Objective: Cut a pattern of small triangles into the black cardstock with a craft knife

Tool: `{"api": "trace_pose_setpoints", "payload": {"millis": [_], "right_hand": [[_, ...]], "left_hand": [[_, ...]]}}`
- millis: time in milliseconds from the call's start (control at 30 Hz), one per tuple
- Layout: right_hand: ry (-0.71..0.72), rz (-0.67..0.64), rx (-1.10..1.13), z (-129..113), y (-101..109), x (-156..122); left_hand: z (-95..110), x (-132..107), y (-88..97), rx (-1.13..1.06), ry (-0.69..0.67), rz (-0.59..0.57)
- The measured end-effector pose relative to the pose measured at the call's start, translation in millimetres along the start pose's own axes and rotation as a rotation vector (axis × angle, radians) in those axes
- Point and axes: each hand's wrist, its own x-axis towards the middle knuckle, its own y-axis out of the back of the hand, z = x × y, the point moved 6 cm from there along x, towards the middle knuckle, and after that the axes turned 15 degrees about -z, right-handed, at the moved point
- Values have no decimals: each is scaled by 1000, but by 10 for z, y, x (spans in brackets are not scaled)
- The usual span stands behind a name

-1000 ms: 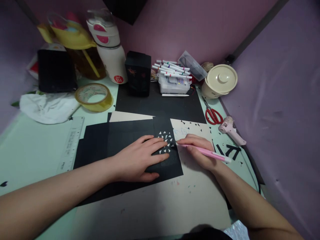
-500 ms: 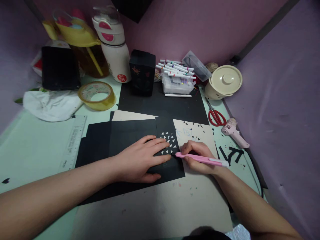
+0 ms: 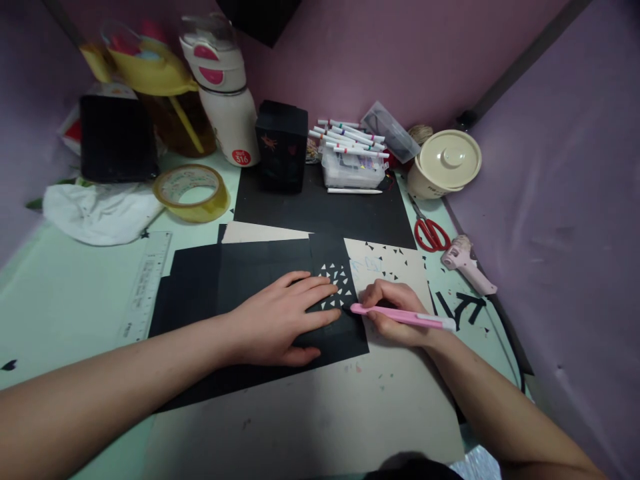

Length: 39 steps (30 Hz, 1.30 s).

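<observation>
Black paper (image 3: pixel 265 267) with triangular holes (image 3: pixel 341 291).

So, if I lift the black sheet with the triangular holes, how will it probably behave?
The black sheet looks thin and flat, so it is probably light and somewhat bendy. Around its closely spaced triangular holes, it may tear easily. Under the left hand, it may resist sliding.

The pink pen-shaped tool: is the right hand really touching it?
Touching. The head view shows the right hand with its thumb and fingers closed around the pink pen-shaped tool.
</observation>
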Motion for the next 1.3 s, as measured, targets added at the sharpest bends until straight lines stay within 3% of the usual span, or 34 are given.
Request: {"api": "trace_pose_setpoints", "payload": {"millis": [133,267,433,767,1300], "right_hand": [[-4,7,4,-28,10,11],[24,135,108,-31,132,-9],[-101,267,153,50,259,-28],[-208,212,164,-1,248,-2],[-233,126,116,20,153,-1]], "left_hand": [[1,-3,-1,14,5,-12],[0,-2,0,19,9,-19],[-3,0,-10,17,11,-28],[-20,12,-20,-1,10,-37],[-29,-1,-40,-17,10,-29]]}}
